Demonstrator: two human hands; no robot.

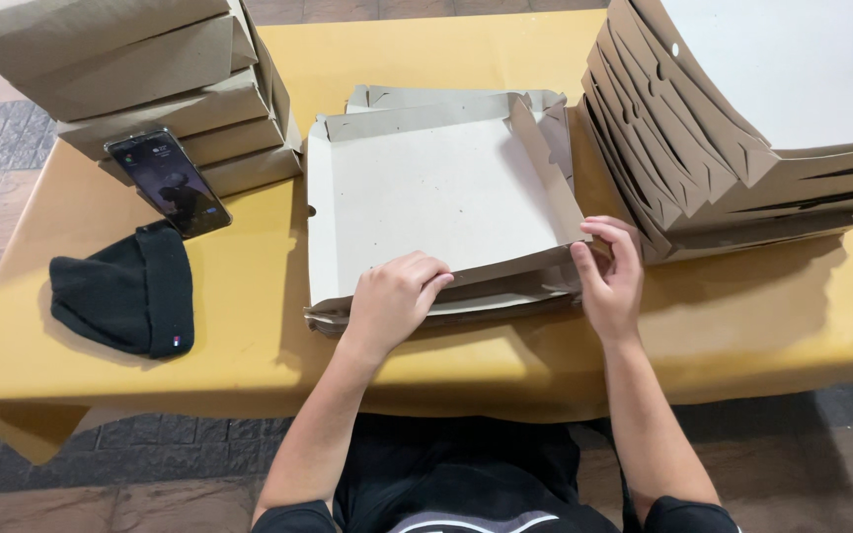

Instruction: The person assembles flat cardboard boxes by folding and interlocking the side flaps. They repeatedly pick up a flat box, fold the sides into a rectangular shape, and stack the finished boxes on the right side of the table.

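We are watching a half-folded cardboard box (441,197) lying at the middle of the table (762,316), its side walls standing up, its near wall being bent along the front edge. It is sitting on top of a low pile of flat cardboard blanks (466,308).

The left hand (392,301) is pressing down on the near wall, fingers (425,274) curled narrow over the cardboard edge. The right hand (609,271) is pinching the near right corner of the box, thumb and fingers closed on the corner flap.

Just right of the box, a leaning stack of folded boxes (742,109) is taking up the far right of the table. At the far left, a second stack of folded boxes (150,79) is standing, with a phone (168,183) propped against it, screen lit. Near the phone, a black knit cap (125,291) is lying on the yellow table cover.
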